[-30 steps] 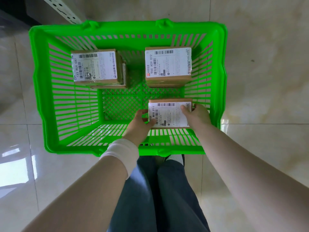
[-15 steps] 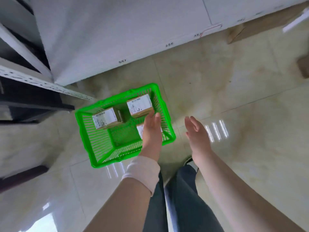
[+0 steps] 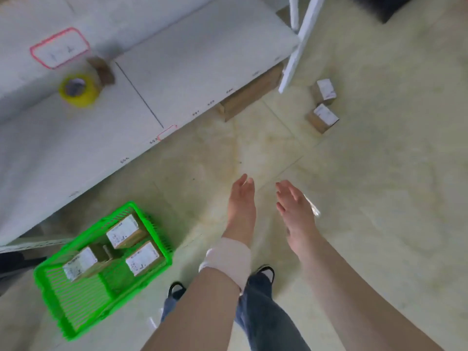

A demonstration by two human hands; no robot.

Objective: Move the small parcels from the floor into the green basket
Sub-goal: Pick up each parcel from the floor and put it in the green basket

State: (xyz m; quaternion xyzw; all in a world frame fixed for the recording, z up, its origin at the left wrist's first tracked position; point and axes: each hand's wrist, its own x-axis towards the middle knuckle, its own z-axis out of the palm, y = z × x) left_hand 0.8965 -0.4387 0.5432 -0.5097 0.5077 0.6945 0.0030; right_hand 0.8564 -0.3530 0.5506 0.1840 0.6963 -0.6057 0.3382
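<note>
The green basket [image 3: 76, 312] stands on the floor at the lower left. Three small brown parcels with white labels lie in it: one [image 3: 125, 230] at its far side, one [image 3: 143, 258] at its right, one [image 3: 79, 263] at its left. Two more labelled parcels sit on the floor at the upper right, one [image 3: 324, 91] behind the other [image 3: 323, 117]. My left hand [image 3: 240, 206], with a white wrist wrap, and my right hand [image 3: 293, 211] hang open and empty over bare floor in the middle, well right of the basket and well short of the floor parcels.
A long white shelf board [image 3: 126, 110] runs across the upper left, with a yellow tape roll [image 3: 78, 89] on it. A large brown carton [image 3: 248, 96] lies under its edge. White frame legs [image 3: 296, 44] stand near the floor parcels. My feet are at the bottom centre.
Both hands let go of the third parcel in the basket and came away empty. The view has risen and swung right, so the basket now lies at the lower left and two floor parcels show.
</note>
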